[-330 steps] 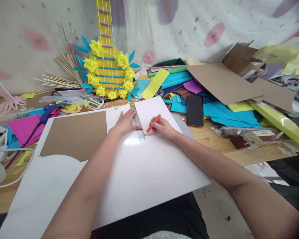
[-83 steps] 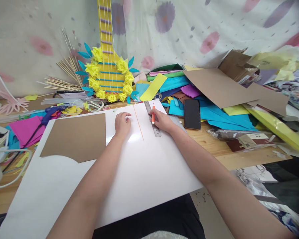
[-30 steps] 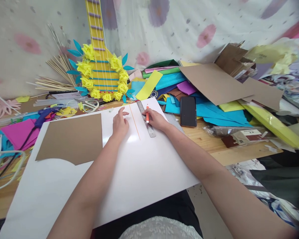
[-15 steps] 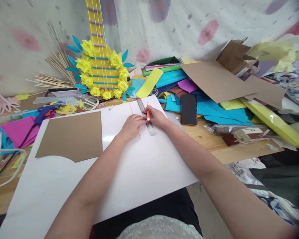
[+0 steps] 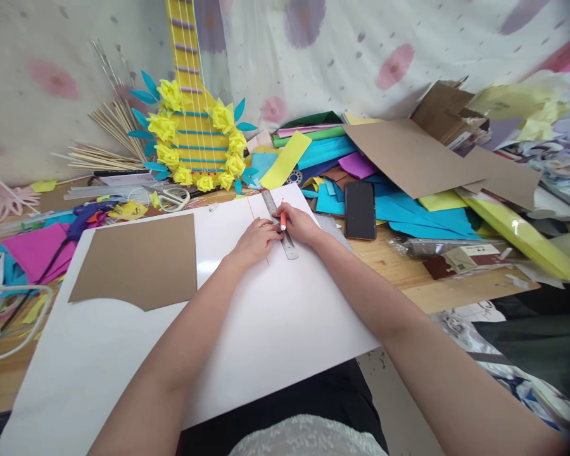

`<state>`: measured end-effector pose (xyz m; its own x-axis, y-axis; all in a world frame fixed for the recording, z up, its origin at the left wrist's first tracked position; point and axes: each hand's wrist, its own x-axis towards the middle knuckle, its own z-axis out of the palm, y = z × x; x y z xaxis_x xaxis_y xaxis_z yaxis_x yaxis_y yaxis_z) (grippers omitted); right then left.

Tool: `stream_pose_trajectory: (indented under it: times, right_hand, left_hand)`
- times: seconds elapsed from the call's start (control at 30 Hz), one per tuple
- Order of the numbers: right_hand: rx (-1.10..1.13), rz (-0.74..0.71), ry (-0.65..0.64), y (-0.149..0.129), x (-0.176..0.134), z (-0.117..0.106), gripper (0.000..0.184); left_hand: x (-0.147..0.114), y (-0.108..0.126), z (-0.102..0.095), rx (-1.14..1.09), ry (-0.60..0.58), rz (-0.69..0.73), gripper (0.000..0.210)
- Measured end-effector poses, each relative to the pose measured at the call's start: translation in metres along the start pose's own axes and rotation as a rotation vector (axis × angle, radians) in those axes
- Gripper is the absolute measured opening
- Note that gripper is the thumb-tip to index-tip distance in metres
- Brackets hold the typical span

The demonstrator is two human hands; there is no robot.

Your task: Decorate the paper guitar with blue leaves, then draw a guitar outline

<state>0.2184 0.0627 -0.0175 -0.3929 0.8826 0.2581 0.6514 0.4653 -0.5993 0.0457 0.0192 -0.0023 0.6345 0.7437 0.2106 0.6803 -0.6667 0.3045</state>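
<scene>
A: What is being hidden?

B: The middle of the metal ruler (image 5: 290,247) is being covered by the left hand (image 5: 256,242) and the right hand (image 5: 296,224). Part of the orange line (image 5: 251,207) is being blocked too, and the guitar-shaped piece (image 5: 199,152) is being cut off at the top of the view.

A: And the fingers?

B: The orange pen (image 5: 284,220) is being gripped by the right fingers. The ruler is being touched by the left fingers (whether it is being pinched cannot be told).

A: Where is the ruler being kept?

B: It is being supported by the white sheet (image 5: 275,329), just right of the line.

A: What is being crowded in around?

B: The sheet is being overlapped by brown cardboard (image 5: 137,261) on the left; the table (image 5: 415,285) is being largely covered by coloured sheets (image 5: 330,152), a phone (image 5: 360,211) and scissors (image 5: 173,201).
</scene>
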Motion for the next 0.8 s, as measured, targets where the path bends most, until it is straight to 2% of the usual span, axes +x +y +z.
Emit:
stream_pose_trajectory:
  times: [0.27,0.8]
  right_hand:
    - [0.018,-0.008,-0.001,-0.0023,-0.0006,-0.002,0.029]
    - [0.017,-0.055,-0.005,0.0012,-0.0018,-0.0002,0.03]
  left_hand:
    - [-0.0028,-0.004,0.0023,-0.033,-0.022,-0.06,0.049]
    - [-0.0041,-0.0022,0.0045,-0.039,0.029,-0.052,0.045]
